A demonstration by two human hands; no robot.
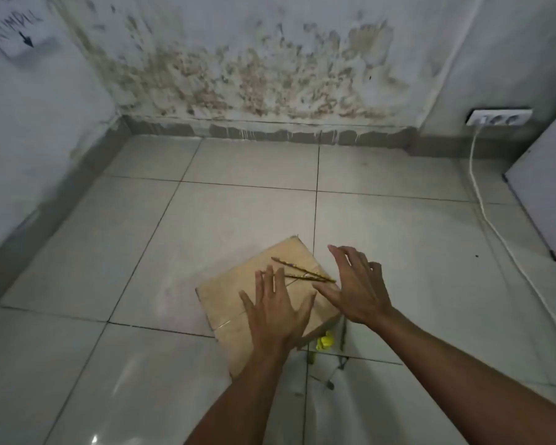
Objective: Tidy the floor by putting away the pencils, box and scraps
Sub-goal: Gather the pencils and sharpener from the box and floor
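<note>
Cardboard box x1, 2 pencils on top; L hand + R hand spread, gripping nothing.

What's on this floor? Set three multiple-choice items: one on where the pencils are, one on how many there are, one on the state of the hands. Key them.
1. Where do the pencils lie?
A. On the cardboard box
B. On bare tile by the wall
C. Inside the wall socket

2. How many pencils show?
A. Two
B. Five
C. None

3. What state are the hands in?
A. Both clenched around pencils
B. Both open with fingers spread
C. Both out of view

Key:
1 A, they rest across the top of the cardboard box.
2 A, two thin sticks meet at the right.
3 B, the left hand and right hand show spread fingers, gripping nothing.
</note>
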